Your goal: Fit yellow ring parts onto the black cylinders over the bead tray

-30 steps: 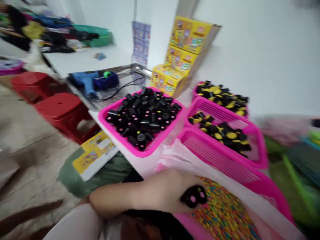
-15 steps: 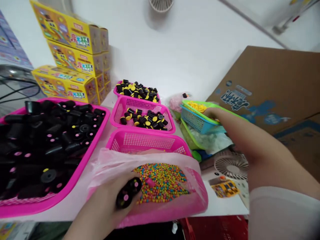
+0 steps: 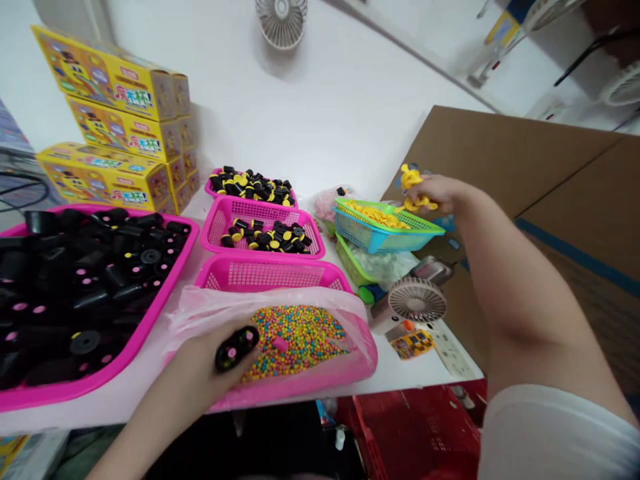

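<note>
My left hand (image 3: 220, 360) is closed around black plastic cups (image 3: 237, 348) with pink dots on their ends, at the near edge of a plastic-lined pink basket. Small multicoloured beads (image 3: 300, 337) fill that lining, with a pink piece (image 3: 281, 344) lying on them. My right hand (image 3: 434, 192) is raised above the right side of a green basket (image 3: 423, 230) stacked in a blue one. Its fingers are closed on a bunch of small yellow plastic pieces (image 3: 413, 183). More yellow pieces (image 3: 375, 215) lie in the green basket.
A big pink basket (image 3: 150, 320) of black cups stands left. Two pink baskets of black-and-yellow pieces (image 3: 275, 235) sit behind the beads. Yellow boxes (image 3: 120, 137) are stacked at the back left. A small fan (image 3: 416, 300) and a cardboard box (image 3: 500, 173) are at right.
My right hand has lifted out of the green basket, bringing up yellow pieces. My left hand still holds the black cups over the beads. The whole view has shifted.
</note>
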A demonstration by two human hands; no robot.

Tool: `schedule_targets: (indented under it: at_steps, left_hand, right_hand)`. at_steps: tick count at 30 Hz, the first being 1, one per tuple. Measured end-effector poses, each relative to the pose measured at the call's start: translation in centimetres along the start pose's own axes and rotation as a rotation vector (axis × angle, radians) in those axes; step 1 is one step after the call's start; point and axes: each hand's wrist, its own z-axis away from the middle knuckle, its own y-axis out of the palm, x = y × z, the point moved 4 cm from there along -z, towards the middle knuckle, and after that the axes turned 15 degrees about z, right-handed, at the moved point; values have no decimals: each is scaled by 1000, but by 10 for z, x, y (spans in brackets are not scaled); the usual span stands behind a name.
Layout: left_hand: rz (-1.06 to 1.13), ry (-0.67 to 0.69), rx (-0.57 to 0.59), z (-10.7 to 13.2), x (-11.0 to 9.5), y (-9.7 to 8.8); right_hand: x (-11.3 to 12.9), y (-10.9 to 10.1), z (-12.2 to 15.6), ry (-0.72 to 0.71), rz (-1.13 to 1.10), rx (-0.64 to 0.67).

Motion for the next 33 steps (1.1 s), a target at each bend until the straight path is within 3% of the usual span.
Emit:
schedule_targets:
  at_steps: [2,4,5,8,11,12,14,19,29,33]
  left_hand:
    - [-3,-27,8,0,1,0]
    - [-2,-56,18,1,2,0]
    - [-5,-69,23,1,3,0]
    - [-39,-95,20,2,4,-1]
    - [-68,-104,22,3,1,-2]
    - [-74,-107,27,4,0,-1]
    - [-82,-116,26,4,-2,-1]
    - [-86,-142,13,6,-3,0]
    - [-74,-103,32,5,-3,0]
    - [-67,-87,18,5,-2,1]
  right_hand:
    - [13,-9,28,70,-18,214]
    - [31,-6,68,134,-130,510]
    - [42,-4,90,121,-148,584]
    - [72,20,160,14,-178,824]
    - [94,60,222,-199,-82,981]
    - [98,74,237,-331,68,973]
    - [101,99,260,-456,294,912]
    - [94,130,287,-403,518,799]
    - [81,120,278,-471,519,829]
    - [93,114,278,-487,617,784]
